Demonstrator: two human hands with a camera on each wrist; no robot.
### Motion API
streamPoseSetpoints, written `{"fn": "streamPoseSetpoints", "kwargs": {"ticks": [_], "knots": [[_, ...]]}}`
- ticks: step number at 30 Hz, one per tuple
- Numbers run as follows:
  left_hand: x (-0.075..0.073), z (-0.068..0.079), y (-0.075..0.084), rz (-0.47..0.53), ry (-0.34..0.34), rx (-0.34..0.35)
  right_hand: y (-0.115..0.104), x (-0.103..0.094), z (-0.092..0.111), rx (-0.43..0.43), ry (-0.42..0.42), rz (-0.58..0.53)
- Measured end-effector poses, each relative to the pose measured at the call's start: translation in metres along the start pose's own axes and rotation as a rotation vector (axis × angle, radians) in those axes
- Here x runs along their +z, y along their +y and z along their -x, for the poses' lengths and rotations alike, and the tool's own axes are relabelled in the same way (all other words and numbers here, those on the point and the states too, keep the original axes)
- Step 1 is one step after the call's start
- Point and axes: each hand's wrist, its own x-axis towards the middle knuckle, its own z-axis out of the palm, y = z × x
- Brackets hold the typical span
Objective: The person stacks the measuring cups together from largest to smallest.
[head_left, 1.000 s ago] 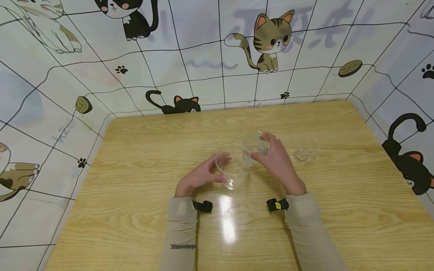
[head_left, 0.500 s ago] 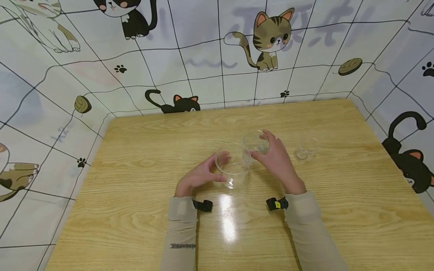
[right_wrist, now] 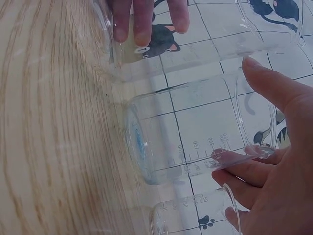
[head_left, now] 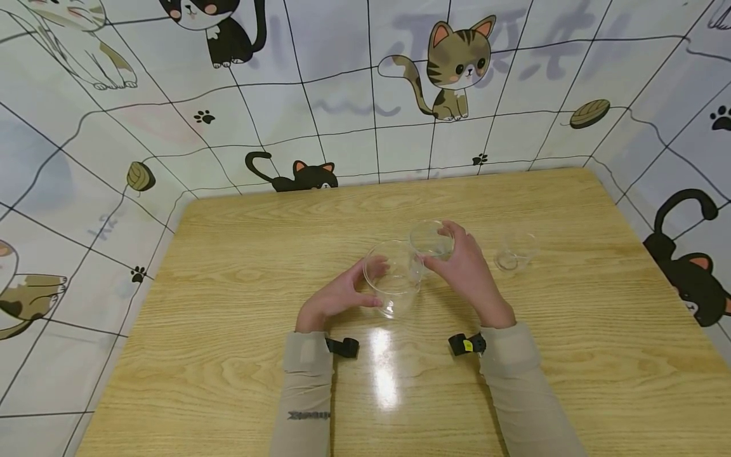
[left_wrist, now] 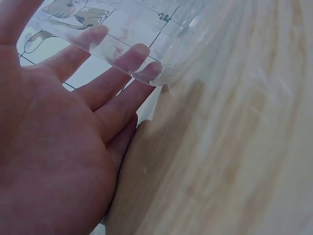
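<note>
A large clear beaker (head_left: pixel 394 289) stands near the middle of the table. My left hand (head_left: pixel 341 293) holds it from the left, thumb at its near side and fingers on its far wall; the fingertips show through the glass in the left wrist view. A smaller graduated beaker (right_wrist: pixel 190 127) is close behind it to the right. My right hand (head_left: pixel 467 270) grips this one near the rim, thumb on one side and fingers on the other. Blue marking shows at its base. I cannot tell whether that base touches the table.
The smallest clear beaker (head_left: pixel 516 254) stands to the right of my right hand, its graduations seen in the right wrist view. The wooden table (head_left: pixel 217 355) meets a wall (head_left: pixel 342 101) printed with cats at the back, with similar panels at both sides.
</note>
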Motion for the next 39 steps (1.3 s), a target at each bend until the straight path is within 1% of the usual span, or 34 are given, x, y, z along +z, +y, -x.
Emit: {"fn": "streamPoseSetpoints", "kwargs": {"ticks": [5,8,12,15,22,27,30,34,39], "knots": [[0.001,0.0,0.001,0.008,0.004,-0.008,0.0,0.001,0.0,0.005,0.0,-0.013],[0.001,0.0,-0.002,0.013,0.007,0.002,0.0,0.002,0.0,0.007,0.002,-0.019],[0.001,-0.003,-0.015,0.013,0.023,0.017,0.001,0.003,0.0,0.002,0.009,-0.019],[0.0,-0.006,-0.025,-0.003,0.039,0.012,0.001,0.003,0.0,0.0,0.014,-0.017],[0.0,-0.008,-0.031,-0.017,0.045,0.036,0.002,0.003,0.0,-0.002,0.031,-0.006],[0.0,-0.008,-0.027,-0.005,0.037,0.023,0.001,0.003,0.001,0.007,0.032,-0.011],[-0.001,-0.005,-0.017,0.001,0.02,0.025,0.0,0.003,0.0,0.005,0.035,-0.01],[-0.001,-0.002,-0.005,0.005,0.004,0.034,-0.001,0.002,-0.001,-0.01,0.066,-0.017],[-0.001,-0.001,-0.002,0.006,0.006,0.015,-0.001,0.001,-0.001,-0.017,0.097,-0.029]]}}
